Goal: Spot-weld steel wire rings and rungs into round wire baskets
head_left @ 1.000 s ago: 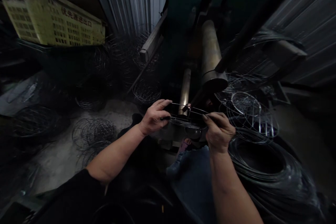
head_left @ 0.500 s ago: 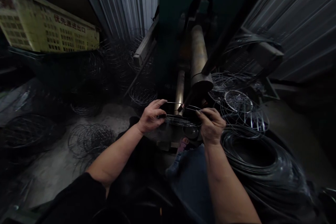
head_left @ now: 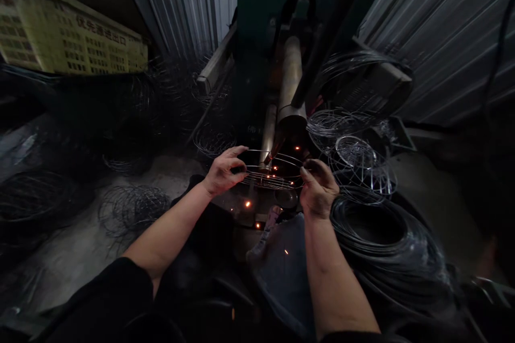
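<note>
Between my hands is a round wire frame (head_left: 277, 183) made of several thin metal rings. My left hand (head_left: 226, 170) pinches its left edge between thumb and fingers. On the right edge, my right hand (head_left: 319, 185) is closed with thumb against fingertips. The far side of the frame lies at the tips of a spot welder, where the lower electrode arm (head_left: 268, 134) and the thicker upper arm (head_left: 292, 80) come together. Orange sparks (head_left: 248, 204) scatter below and around the frame. Whether the tips press on the wire is hard to make out.
Right of the welder lie wire frames (head_left: 356, 153) and a large coil of wire (head_left: 374, 241). More wire frames (head_left: 134, 206) rest on the floor at left. A yellow crate (head_left: 96, 45) stands at upper left. A corrugated metal wall (head_left: 450, 48) rises at right.
Sparks have appeared around the electrode tips and below the frame. The frame's rings now show wider apart, as if tilted. The whole view has shifted slightly.
</note>
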The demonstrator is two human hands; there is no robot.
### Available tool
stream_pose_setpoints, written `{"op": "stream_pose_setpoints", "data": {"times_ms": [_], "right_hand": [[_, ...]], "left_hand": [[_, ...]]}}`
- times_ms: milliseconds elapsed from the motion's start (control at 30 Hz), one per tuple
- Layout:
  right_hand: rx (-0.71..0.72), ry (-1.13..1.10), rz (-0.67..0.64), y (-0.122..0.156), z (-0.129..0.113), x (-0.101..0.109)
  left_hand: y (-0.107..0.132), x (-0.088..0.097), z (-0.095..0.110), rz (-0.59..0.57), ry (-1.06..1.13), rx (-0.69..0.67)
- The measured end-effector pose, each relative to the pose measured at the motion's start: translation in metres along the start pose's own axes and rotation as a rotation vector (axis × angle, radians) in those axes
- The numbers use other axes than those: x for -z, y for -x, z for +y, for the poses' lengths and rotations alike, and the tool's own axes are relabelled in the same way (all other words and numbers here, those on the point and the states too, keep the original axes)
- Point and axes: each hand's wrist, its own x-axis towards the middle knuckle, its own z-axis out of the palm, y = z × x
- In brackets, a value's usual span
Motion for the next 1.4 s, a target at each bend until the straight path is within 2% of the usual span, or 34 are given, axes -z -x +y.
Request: {"op": "stream_pose_setpoints", "data": {"times_ms": [100, 167, 200, 300, 367, 467, 567, 700, 800, 933, 1033, 1100, 1300, 1400], "right_hand": [[-0.18, 0.003, -0.133, -0.007, 0.015, 0.023], [-0.308, 0.023, -0.219, -0.013, 0.029, 0.034], [-0.345, 0.032, -0.225, -0.016, 0.035, 0.038], [-0.373, 0.032, -0.2, -0.022, 0.044, 0.045], [-0.359, 0.031, -0.219, -0.018, 0.037, 0.05], [-0.255, 0.123, -0.286, 0.004, 0.01, 0.06], [-0.128, 0.24, -0.301, 0.039, -0.023, 0.061], [-0.016, 0.328, -0.361, 0.067, -0.05, 0.041], [0.001, 0.343, -0.36, 0.067, -0.055, 0.021], [-0.002, 0.39, -0.37, 0.063, -0.059, 0.003], [0.046, 0.486, -0.42, 0.065, -0.063, -0.002], [0.094, 0.529, -0.404, 0.067, -0.063, -0.002], [0.012, 0.425, -0.366, 0.065, -0.053, -0.006], [0.059, 0.43, -0.315, 0.062, -0.05, -0.012]], "left_hand": [[0.011, 0.002, 0.016, 0.183, -0.18, 0.005], [0.026, -0.004, 0.033, 0.279, -0.275, 0.004], [0.034, -0.01, 0.042, 0.277, -0.274, 0.01], [0.058, -0.041, 0.059, 0.079, -0.172, 0.051], [0.068, -0.064, 0.059, 0.016, -0.189, 0.112], [0.074, -0.091, 0.047, 0.019, -0.243, 0.193], [0.076, -0.104, 0.035, 0.039, -0.222, 0.141], [0.078, -0.108, 0.026, 0.015, -0.149, 0.06], [0.082, -0.107, 0.025, -0.014, -0.142, 0.057], [0.091, -0.105, 0.025, 0.036, -0.156, 0.059], [0.097, -0.103, 0.028, 0.1, -0.149, 0.015], [0.098, -0.1, 0.028, 0.123, -0.171, 0.006], [0.09, -0.091, 0.015, 0.151, -0.143, -0.003], [0.086, -0.09, 0.008, 0.154, -0.076, -0.038]]}}
